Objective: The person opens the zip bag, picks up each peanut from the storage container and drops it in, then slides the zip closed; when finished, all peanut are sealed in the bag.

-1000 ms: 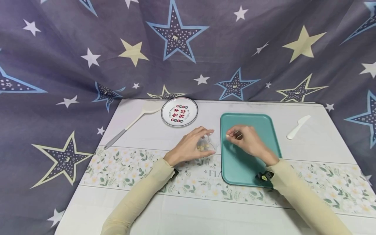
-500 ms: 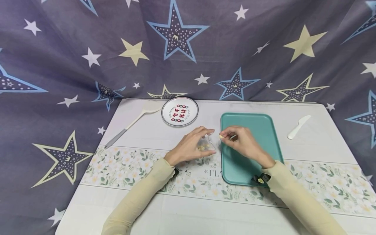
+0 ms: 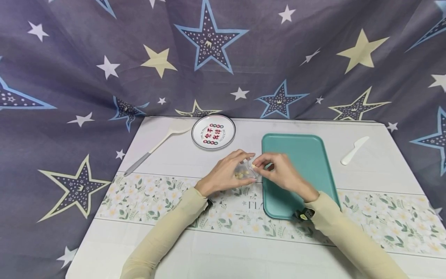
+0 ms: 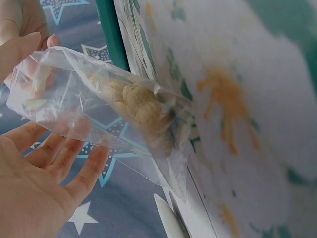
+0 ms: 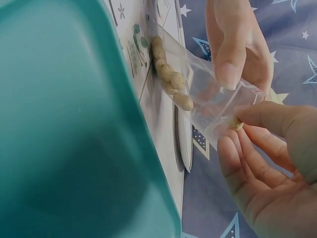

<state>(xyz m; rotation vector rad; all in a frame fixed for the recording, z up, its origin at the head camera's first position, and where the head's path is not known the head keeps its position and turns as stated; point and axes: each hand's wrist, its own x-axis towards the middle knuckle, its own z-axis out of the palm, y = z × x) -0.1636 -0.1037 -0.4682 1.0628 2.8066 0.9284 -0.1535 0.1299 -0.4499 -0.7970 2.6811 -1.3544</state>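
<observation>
My left hand [image 3: 223, 175] holds a clear plastic bag [image 5: 202, 99] by its mouth, thumb and fingers spread around the opening. Several peanuts in their shells [image 5: 171, 77] lie at the bottom of the bag, low over the table; the left wrist view shows these peanuts [image 4: 143, 106] close up. At the bag's mouth, my right hand [image 3: 280, 170] pinches one peanut [image 5: 237, 125] between thumb and fingertips. Most of that peanut is hidden by the fingers. The right forearm crosses over the green tray [image 3: 299, 145].
A round white plate [image 3: 213, 133] with red lettering stands at the back. Left of it lies a spoon with a grey handle [image 3: 137, 164]. A white plastic knife [image 3: 354, 151] is right of the tray. A starry curtain [image 3: 244, 50] hangs behind the table.
My right hand has moved left from over the tray to the bag's mouth, carrying the pinched peanut. The left hand and bag have stayed in place.
</observation>
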